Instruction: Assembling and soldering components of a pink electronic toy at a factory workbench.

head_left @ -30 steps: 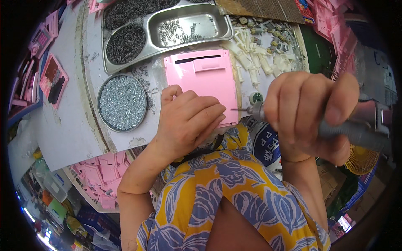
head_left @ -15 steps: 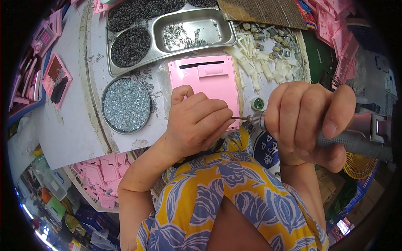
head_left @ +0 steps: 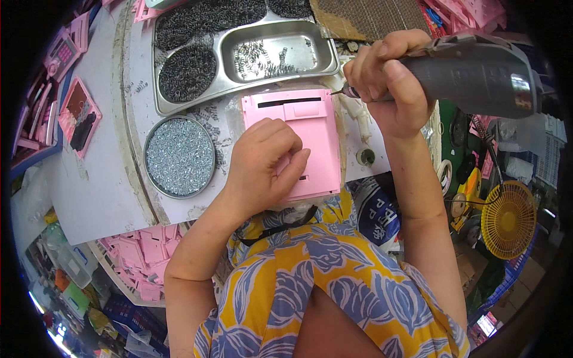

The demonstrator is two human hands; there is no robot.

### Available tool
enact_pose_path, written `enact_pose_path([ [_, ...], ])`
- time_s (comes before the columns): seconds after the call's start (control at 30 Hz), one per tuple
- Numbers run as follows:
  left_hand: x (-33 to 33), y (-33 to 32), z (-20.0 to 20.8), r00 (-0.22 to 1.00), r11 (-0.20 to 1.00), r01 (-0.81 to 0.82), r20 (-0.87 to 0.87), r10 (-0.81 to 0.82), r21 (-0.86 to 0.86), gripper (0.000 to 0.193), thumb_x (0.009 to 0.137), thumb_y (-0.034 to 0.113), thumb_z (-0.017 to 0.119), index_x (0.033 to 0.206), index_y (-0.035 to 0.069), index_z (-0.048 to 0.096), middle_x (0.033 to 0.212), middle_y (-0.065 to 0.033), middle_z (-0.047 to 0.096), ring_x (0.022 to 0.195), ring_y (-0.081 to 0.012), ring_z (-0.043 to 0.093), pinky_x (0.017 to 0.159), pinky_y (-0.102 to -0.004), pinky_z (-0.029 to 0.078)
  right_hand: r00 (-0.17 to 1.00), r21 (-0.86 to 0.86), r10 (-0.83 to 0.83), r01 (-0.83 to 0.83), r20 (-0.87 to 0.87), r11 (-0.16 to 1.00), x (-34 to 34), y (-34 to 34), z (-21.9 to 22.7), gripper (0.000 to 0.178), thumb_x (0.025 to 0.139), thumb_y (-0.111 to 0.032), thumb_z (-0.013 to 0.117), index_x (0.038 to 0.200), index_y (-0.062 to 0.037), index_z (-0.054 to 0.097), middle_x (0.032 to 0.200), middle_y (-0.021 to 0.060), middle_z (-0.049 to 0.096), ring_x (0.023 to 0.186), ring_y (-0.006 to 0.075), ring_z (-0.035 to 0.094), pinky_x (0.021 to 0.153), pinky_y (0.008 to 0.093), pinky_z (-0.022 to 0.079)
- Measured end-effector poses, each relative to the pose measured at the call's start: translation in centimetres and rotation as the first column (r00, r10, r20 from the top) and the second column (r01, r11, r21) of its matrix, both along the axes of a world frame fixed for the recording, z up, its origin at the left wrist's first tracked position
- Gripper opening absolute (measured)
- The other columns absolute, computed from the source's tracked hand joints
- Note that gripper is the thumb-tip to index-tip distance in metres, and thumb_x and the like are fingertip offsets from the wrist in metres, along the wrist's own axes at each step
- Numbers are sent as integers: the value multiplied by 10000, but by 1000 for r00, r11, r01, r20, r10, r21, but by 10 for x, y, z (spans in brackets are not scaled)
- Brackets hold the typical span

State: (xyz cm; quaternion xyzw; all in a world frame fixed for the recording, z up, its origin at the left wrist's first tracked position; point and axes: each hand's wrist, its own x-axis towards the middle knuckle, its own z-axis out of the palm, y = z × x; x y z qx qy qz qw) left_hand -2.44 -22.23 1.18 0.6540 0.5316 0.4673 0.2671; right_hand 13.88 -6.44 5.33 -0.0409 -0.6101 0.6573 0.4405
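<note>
Head view: at left, a round metal dish [head_left: 179, 196] of small silvery metal screws [head_left: 179, 155] sits near the left hand [head_left: 265, 166], presumably for easy reach, while that hand rests with curled fingers on a flat, glossy pink plastic panel [head_left: 323, 146], apparently steadying it (whether anything is tucked inside the fingers, I cannot tell). The panel lies at the white worktable's [head_left: 89, 200] near edge, and to its right the right hand [head_left: 389, 70] grasps a dark grey, thick-bodied power screwdriver [head_left: 474, 76], seemingly tilted so its thin metal bit [head_left: 337, 92] lines up with the panel's far right corner.
</note>
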Motion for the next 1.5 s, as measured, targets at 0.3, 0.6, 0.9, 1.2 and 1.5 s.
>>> enact_pose_path([
  [0.3, -4, -1, -5, 1000, 1000, 27, 15, -28, 13, 179, 797, 55, 736, 763, 49, 560, 730, -92, 570, 679, -302, 539, 632, -396, 436, 990, 16, -21, 19, 138, 1000, -8, 1, -16, 149, 951, -137, 579, 1024, -65, 471, 633, 55, 477, 527, 120, 410, 530, 315, 376],
  [0.6, 0, -3, -3, 995, 989, -97, 43, 93, 115, 138, 815, 22, 741, 940, 39, 684, 882, -98, 693, 797, -287, 653, 710, -381, 522, 978, -36, 196, -194, 73, 980, -14, -42, 63, 251, 957, -349, 615, 1082, -158, 510, 607, -41, 505, 491, 121, 459, 514, 301, 399],
  [0.9, -26, -30, -1, 935, 945, -303, -152, 320, 125, 193, 766, 84, 796, 928, 73, 692, 991, -68, 688, 884, -279, 637, 787, -394, 478, 980, -100, 180, -171, 87, 980, -52, -61, 49, 272, 958, -335, 624, 1079, -131, 491, 610, -26, 482, 502, 127, 453, 537, 311, 403],
  [1.2, -103, -79, -1, 726, 864, -495, -589, 356, -88, 103, 813, 153, 756, 871, 98, 690, 923, -47, 624, 936, -288, 578, 843, -426, 385, 956, -17, 287, -286, 58, 958, -104, -19, -9, 155, 982, -172, 573, 1037, -73, 468, 617, 26, 438, 531, 122, 406, 517, 310, 381],
  [1.5, -126, -69, -16, 692, 854, -519, -606, 392, -40, 111, 855, 145, 720, 823, 81, 636, 879, -69, 601, 880, -287, 566, 819, -418, 376, 950, -22, 291, -291, 112, 957, -117, -21, -14, 133, 971, -124, 601, 1024, -68, 493, 621, 52, 491, 528, 115, 408, 496, 293, 366],
])
